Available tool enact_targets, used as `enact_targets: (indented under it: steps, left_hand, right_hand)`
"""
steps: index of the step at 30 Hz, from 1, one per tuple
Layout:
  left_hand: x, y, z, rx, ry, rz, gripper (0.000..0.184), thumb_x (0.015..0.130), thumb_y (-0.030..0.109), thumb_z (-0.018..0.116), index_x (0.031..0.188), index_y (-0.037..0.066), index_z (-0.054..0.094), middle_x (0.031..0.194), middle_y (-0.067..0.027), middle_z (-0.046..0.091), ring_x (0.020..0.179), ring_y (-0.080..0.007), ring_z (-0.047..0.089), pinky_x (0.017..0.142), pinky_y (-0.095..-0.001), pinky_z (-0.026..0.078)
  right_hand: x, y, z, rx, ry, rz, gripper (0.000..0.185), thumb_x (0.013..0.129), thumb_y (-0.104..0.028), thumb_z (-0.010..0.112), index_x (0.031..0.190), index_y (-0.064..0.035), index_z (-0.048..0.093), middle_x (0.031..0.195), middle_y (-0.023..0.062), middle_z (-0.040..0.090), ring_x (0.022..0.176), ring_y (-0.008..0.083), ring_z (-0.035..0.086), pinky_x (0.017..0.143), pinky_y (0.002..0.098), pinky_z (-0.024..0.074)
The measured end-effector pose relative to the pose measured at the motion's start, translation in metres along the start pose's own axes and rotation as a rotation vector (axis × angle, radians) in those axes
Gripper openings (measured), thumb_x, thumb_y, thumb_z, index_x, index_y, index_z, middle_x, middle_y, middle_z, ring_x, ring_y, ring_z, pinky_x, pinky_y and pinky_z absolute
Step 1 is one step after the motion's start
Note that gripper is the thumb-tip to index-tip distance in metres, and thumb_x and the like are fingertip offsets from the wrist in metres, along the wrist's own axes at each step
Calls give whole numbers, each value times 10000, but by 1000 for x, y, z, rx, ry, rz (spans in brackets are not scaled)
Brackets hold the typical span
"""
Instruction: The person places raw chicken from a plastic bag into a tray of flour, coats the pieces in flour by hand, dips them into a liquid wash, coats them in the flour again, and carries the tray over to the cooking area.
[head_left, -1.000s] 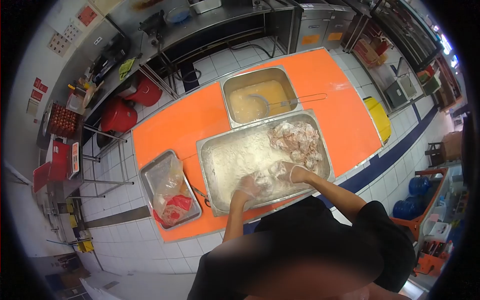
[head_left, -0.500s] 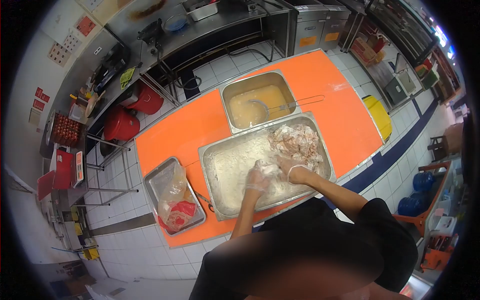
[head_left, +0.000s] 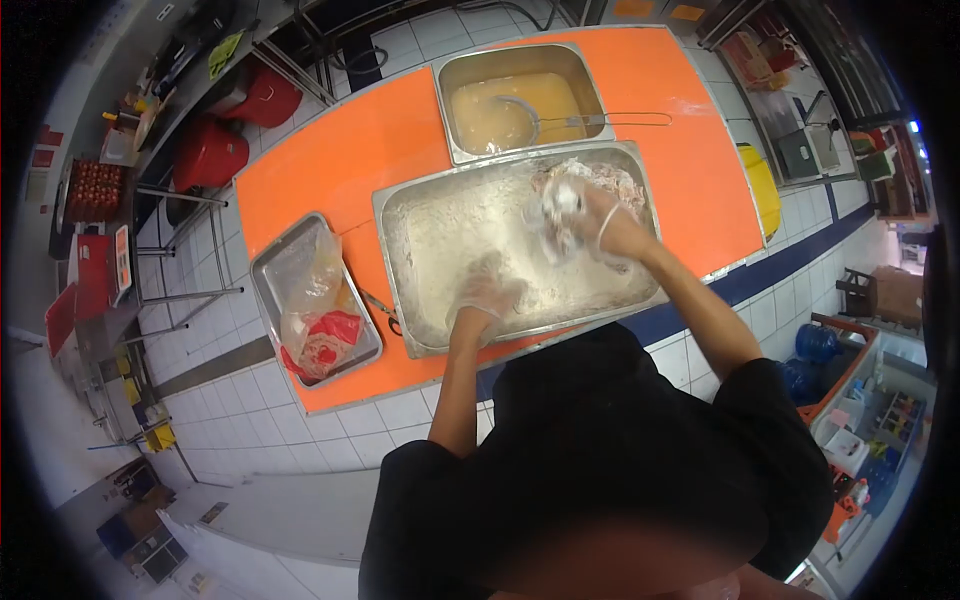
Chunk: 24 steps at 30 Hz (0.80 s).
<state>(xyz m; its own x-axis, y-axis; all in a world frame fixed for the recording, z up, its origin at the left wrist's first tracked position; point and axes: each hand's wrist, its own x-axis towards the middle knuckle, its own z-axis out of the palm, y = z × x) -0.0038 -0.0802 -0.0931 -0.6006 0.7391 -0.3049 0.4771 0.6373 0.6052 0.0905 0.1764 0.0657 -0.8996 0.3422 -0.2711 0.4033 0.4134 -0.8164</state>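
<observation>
A deep steel tray (head_left: pixel 388 262) holds white flour (head_left: pixel 450 225), with a heap of flour-coated meat pieces (head_left: pixel 625 185) in its far right corner. My left hand (head_left: pixel 488 292), in a clear plastic glove, is low over the flour near the tray's front edge. Its fingers look spread, though motion smears them. Over on the right, my gloved right hand (head_left: pixel 602 218) is closed round a flour-coated piece of meat (head_left: pixel 562 205) beside the heap. Blur hides the exact shape of that piece and the fingertips.
Behind the flour tray stands a steel pan (head_left: pixel 447 95) of yellowish liquid with a wire-handled strainer (head_left: pixel 535 125) in it. A smaller tray (head_left: pixel 370 345) with plastic bags (head_left: pixel 320 290) lies left on the orange table (head_left: pixel 310 170). Dark-handled tongs (head_left: pixel 392 322) lie between the trays.
My hands have separated from the middle of the flour. The right one moved toward the heap with a white-coated piece; the left one moved left. The view has tilted down.
</observation>
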Motion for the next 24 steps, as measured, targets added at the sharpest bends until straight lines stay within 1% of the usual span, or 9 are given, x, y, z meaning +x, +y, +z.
enact_targets:
  steps: [3,5,9,11,14,15,17,21,24]
  left_hand:
    - [-8,-19,46,279,-142,79,976,851,622,673,1558,11,393,1515,-300,480,1442,-406,429,1195,-456,336]
    - [-8,-2,27,196,-240,-19,927,856,590,679,1533,8,430,1491,-290,510,1416,-401,464,1178,-444,362]
    - [-2,9,-1,23,-307,-95,805,852,495,692,1465,4,516,1431,-274,571,1370,-382,522,1145,-430,405]
    - [-2,13,-1,118,-297,-57,767,830,456,707,1429,3,550,1394,-271,598,1341,-376,548,1132,-426,420]
    - [1,14,0,149,-375,-84,740,808,427,707,1400,3,574,1338,-267,634,1287,-369,593,1103,-428,449]
    - [3,11,0,140,-415,-106,737,803,422,704,1395,2,577,1319,-267,645,1268,-368,609,1091,-429,459]
    - [0,1,3,171,-360,-98,718,811,461,695,1356,2,607,1286,-265,663,1221,-371,638,1065,-427,480]
    - [-8,-3,0,105,-198,-73,688,830,545,671,1249,-1,671,1249,-256,685,1152,-376,673,1005,-428,520]
    - [0,-4,-5,130,-334,-61,701,836,602,660,1192,-1,688,1234,-253,691,1158,-374,668,990,-433,524]
  right_hand:
    - [41,-18,-20,430,-9,-20,436,967,-137,649,1388,-71,557,1171,114,699,1023,199,677,911,351,544]
    - [78,-32,-30,645,-29,-68,393,973,-122,646,1353,-61,569,1152,79,692,990,153,664,875,314,550]
    - [165,-32,-32,148,120,-198,352,972,-126,656,1306,-38,585,1103,103,703,962,179,673,853,335,554]
    - [193,-37,-26,-98,114,-204,328,968,-127,660,1275,-28,602,1081,127,712,950,212,686,855,363,554]
    - [218,-38,-9,-328,46,-137,337,953,-166,664,1257,-25,628,1096,190,729,967,322,711,869,431,554]
    - [246,-10,-2,-431,46,-164,371,953,-185,658,1290,-34,614,1148,202,715,1028,345,695,911,439,539]
    - [309,67,17,-638,40,-216,441,952,-222,646,1355,-53,587,1253,227,686,1151,390,663,996,454,509]
    - [309,48,37,-794,-59,12,389,926,-215,655,1274,-41,634,1238,242,688,1153,408,664,969,478,523]
    - [315,55,48,-843,-48,15,351,915,-211,660,1217,-32,659,1215,252,693,1131,418,673,946,490,533]
